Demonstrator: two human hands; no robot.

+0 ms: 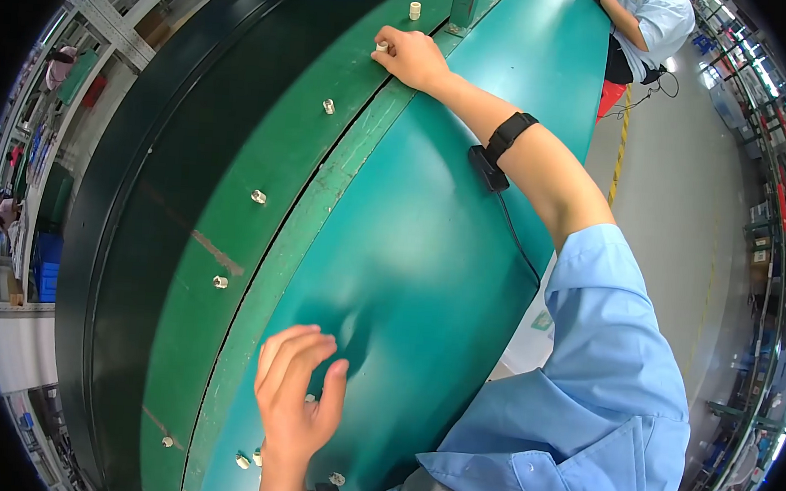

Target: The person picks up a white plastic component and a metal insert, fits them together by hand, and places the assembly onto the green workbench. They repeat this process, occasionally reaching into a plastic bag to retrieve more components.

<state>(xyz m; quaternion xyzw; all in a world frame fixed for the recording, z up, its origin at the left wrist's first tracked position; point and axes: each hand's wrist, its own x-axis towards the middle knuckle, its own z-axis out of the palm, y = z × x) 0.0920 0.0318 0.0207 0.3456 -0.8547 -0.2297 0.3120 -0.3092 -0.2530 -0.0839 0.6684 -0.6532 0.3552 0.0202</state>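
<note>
Pinching a small cream cylindrical fitting (382, 46) between thumb and fingertips, the right hand (413, 59) reaches far forward in the head view, over the green conveyor belt (192, 323) near its edge. The pinched piece is partly hidden by the fingers; whether it touches the belt cannot be told. Just beyond stands a second cream fitting (414, 11), upright, near the foot of a green metal post (463, 5). Nearer the body, four small metallic-looking fittings (258, 197) are spaced along the belt.

The left hand (298, 402) is raised above the teal tabletop (409, 273), its fingers released, apart and slightly bent. Several small pale fittings (242, 460) lie around its wrist, some partly covered by the hand.

A black wrist strap (512, 136) circles the right forearm, a black module (488, 168) beside it trailing a thin cable (521, 244). At upper right, a co-worker in a light-blue shirt (666, 24) sits by the same tabletop.
</note>
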